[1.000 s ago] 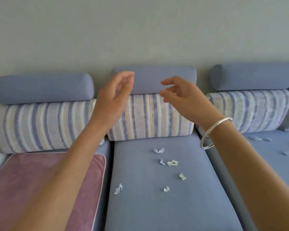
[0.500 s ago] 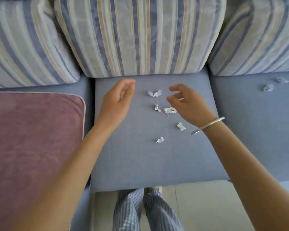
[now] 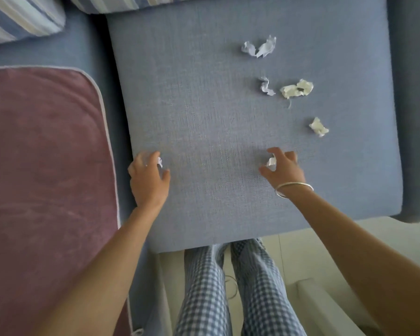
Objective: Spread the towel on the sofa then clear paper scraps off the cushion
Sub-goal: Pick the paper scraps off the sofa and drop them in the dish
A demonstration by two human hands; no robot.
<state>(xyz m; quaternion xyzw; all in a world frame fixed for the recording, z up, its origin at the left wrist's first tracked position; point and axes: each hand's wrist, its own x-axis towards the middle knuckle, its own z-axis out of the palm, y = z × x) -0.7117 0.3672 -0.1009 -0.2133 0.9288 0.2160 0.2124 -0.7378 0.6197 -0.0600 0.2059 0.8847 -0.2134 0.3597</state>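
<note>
A mauve towel (image 3: pixel 46 166) lies spread flat on the left sofa seat. Several crumpled paper scraps lie on the blue middle cushion (image 3: pixel 204 112): a pair (image 3: pixel 258 47) near the back, a thin one (image 3: pixel 267 86), a yellowish one (image 3: pixel 297 88) and a small one (image 3: pixel 318 127). My left hand (image 3: pixel 149 178) rests at the cushion's left edge, fingers curled over a white scrap (image 3: pixel 159 162) with the thumb apart. My right hand (image 3: pixel 285 169), with a silver bangle, cups another scrap (image 3: pixel 271 162) between forefinger and thumb. Both scraps rest on the cushion.
Striped back cushions (image 3: pixel 22 18) sit at the top left. Another blue seat (image 3: pixel 415 105) adjoins on the right. My legs in checked trousers (image 3: pixel 240 287) stand against the sofa front, on a pale floor (image 3: pixel 325 251).
The view has tilted further down and closer to the seat. Both hands dropped from mid-air onto the near part of the middle cushion, each arriving over a scrap.
</note>
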